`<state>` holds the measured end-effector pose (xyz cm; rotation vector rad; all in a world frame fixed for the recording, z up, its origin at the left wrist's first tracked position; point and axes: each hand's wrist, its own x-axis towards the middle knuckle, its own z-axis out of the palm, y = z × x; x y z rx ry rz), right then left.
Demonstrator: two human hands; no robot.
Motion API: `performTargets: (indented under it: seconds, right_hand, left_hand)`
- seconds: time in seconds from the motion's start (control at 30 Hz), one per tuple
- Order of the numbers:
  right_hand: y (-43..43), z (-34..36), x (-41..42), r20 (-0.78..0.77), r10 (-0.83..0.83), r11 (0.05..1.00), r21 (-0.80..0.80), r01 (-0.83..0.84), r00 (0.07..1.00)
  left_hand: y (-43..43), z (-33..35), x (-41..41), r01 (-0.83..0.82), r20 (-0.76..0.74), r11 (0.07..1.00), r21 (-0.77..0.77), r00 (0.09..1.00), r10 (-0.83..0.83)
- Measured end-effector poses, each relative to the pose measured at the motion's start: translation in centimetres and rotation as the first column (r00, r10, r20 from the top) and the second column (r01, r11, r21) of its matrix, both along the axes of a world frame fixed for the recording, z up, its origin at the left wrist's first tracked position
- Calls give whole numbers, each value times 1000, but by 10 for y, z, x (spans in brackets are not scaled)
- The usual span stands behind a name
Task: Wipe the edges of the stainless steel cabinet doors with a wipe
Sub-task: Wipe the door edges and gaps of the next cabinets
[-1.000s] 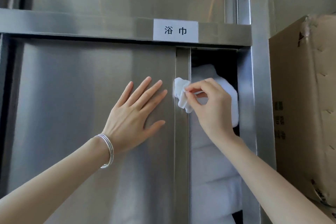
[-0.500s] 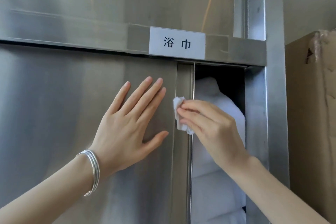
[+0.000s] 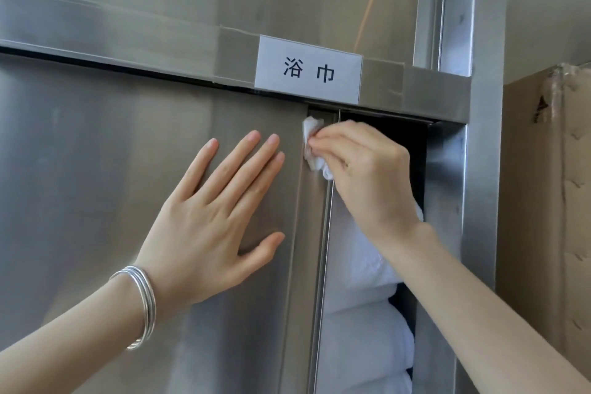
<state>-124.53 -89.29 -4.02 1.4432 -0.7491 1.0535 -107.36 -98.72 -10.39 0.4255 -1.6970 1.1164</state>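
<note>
— Where's the wipe [image 3: 311,141]?
— Centre frame, pinched in the right hand [image 3: 361,176] against the cabinet door [image 3: 96,169] edge's top.
— The left hand [image 3: 208,224]?
— Fingers straight, flat on the door.

Bkgd: pale wall [image 3: 550,9] upper R; cardboard box [image 3: 543,217] at R, just beside steel frame upright [image 3: 484,185]; white label [image 3: 308,70] w/ black characters on crossbar [image 3: 144,51].

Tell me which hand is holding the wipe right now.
The right hand pinches the white wipe against the door edge near its top; the left hand, bangles at its wrist, lies flat on the door panel, holding nothing.
</note>
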Motion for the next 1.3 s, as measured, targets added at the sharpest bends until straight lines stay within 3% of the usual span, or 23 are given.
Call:
performTargets:
  seconds: [0.1, 0.27, 0.4, 0.63, 0.77, 0.83, 1.07, 1.13, 1.3]
  right_hand:
    - [-4, -4, 4, 60, 13, 1000, -25, -12, 998]
    - [3, -12, 4, 28, -38, 998, 42, 37, 999]
    - [-1, 15, 11, 148, -51, 998, 40, 46, 988]
    - [-2, -45, -1, 47, 12, 1000, 5, -12, 999]
    - [-3, -30, 7, 141, 80, 996, 39, -86, 987]
    - [-6, -40, 13, 200, 40, 999, 11, -43, 979]
    - [-1, -137, 14, 190, -56, 998, 41, 49, 980]
    - [0, -131, 15, 197, -27, 997, 69, 14, 980]
    - [-6, -109, 30, 378, 48, 998, 21, -61, 925]
  left_hand:
    - [0, 0, 0, -6, -8, 1000, -6, 1000, 6]
    - [2, 0, 0, -33, 3, 999, 10, 999, 33]
    - [1, 0, -1, -42, 0, 999, 4, 999, 42]
    - [2, 0, -1, -22, -2, 1000, 10, 1000, 22]
    - [3, 1, -1, -11, -1, 1000, 4, 1000, 11]
    - [1, 0, -1, 4, -4, 1000, 2, 1000, -4]
    - [-1, 0, -1, 14, -4, 1000, -11, 1000, -14]
    - [-2, 0, -1, 10, -3, 1000, -15, 1000, -10]
    - [0, -24, -1, 29, 99, 999, -33, 995, -26]
